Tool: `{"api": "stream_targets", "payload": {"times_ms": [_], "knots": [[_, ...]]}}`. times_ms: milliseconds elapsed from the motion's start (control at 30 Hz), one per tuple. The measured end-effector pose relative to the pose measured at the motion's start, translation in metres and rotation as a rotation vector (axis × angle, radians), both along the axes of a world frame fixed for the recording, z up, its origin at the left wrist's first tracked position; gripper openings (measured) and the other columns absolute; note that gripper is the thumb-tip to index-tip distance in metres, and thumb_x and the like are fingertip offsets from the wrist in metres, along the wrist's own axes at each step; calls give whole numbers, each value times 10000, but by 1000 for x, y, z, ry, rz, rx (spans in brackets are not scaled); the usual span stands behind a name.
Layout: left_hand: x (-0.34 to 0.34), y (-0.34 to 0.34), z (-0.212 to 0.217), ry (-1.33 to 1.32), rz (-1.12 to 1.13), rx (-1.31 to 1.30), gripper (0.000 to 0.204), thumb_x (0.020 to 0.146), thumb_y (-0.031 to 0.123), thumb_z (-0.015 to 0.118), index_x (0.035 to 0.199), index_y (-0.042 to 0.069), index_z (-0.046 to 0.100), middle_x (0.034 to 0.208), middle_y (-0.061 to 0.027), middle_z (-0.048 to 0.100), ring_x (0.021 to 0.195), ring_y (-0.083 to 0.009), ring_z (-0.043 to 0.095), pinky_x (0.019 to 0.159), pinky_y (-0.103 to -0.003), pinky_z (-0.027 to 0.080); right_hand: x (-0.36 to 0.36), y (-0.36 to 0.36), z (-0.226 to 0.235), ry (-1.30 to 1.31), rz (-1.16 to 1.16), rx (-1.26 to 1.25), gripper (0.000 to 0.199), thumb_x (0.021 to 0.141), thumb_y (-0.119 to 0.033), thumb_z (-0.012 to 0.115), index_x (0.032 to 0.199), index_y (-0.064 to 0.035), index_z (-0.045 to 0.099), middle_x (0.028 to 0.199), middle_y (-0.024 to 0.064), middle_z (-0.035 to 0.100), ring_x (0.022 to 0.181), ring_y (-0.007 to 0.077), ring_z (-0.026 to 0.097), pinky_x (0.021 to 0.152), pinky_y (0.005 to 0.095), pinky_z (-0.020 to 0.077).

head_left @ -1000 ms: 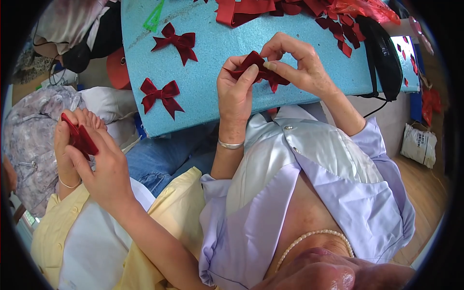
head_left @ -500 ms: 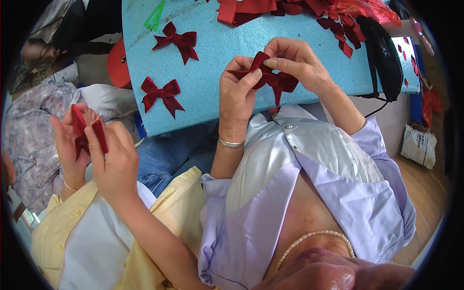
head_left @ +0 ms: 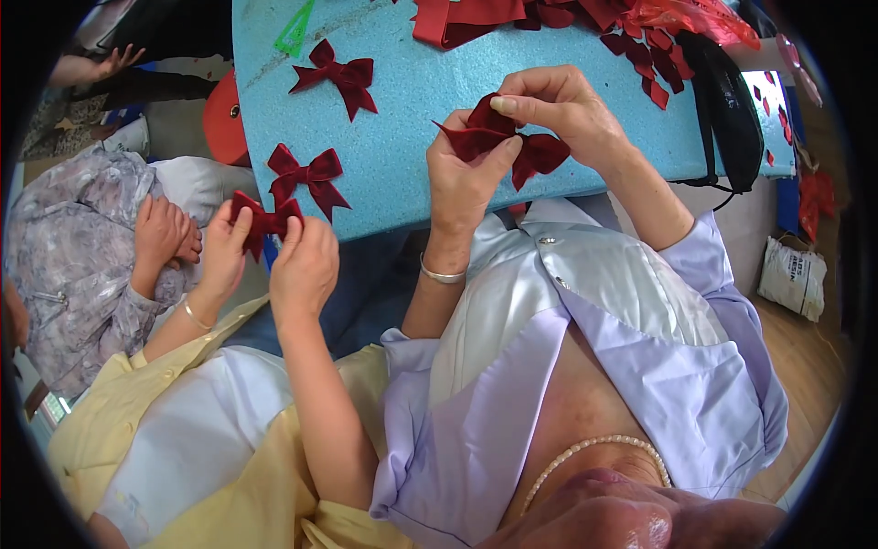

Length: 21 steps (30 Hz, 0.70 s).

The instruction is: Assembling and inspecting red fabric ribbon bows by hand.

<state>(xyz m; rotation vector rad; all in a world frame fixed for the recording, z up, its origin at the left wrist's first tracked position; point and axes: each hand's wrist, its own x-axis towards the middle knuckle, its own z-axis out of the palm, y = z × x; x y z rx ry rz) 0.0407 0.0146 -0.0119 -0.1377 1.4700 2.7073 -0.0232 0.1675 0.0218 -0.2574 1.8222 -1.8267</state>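
Above the table's near edge, a dark red velvet bow (head_left: 540, 157) is held between my two hands. My left hand (head_left: 464, 178) is closed, its thumb pressed near the knot and a pointed ribbon piece sticking out past its fingers. With thumb and forefinger, my right hand (head_left: 562, 112) pinches the upper loop. Part of the bow is hidden behind my fingers. Two finished-looking bows, one farther back (head_left: 337, 78) and one nearer (head_left: 306, 176), lie flat on the blue table (head_left: 402, 91) to the left.
A co-worker in yellow, at my left, holds another red bow (head_left: 263, 220) by the table corner. Red ribbon (head_left: 448, 26), loose red pieces (head_left: 651, 64) and a black pouch (head_left: 732, 110) lie along the far and right side. A green set square (head_left: 294, 32) sits far left.
My hands have shifted slightly, turning the bow so its lower tail no longer hangs down. The co-worker's hands have moved right with their bow, uncovering a third person's clasped hands.
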Motion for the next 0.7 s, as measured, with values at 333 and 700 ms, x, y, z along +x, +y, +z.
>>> {"api": "stream_targets", "payload": {"times_ms": [333, 700], "knots": [[3, -5, -9, 0, 75, 54, 297, 780, -20, 734, 1042, -27, 595, 983, -82, 656, 890, -124, 617, 812, -262, 507, -5, 3, -17, 290, 247, -93, 254, 902, -180, 632, 1112, -45, 682, 1278, 118, 547, 1111, 202, 548, 926, 330, 450], [7, -12, -14, -103, 110, 214, 287, 791, -34, 703, 1056, -5, 597, 979, -72, 655, 861, -131, 624, 803, -275, 514, -13, 8, -22, 412, 306, -102, 295, 929, -176, 592, 1217, -154, 650, 1423, 143, 449, 1299, 278, 448, 1022, 384, 416]]}}
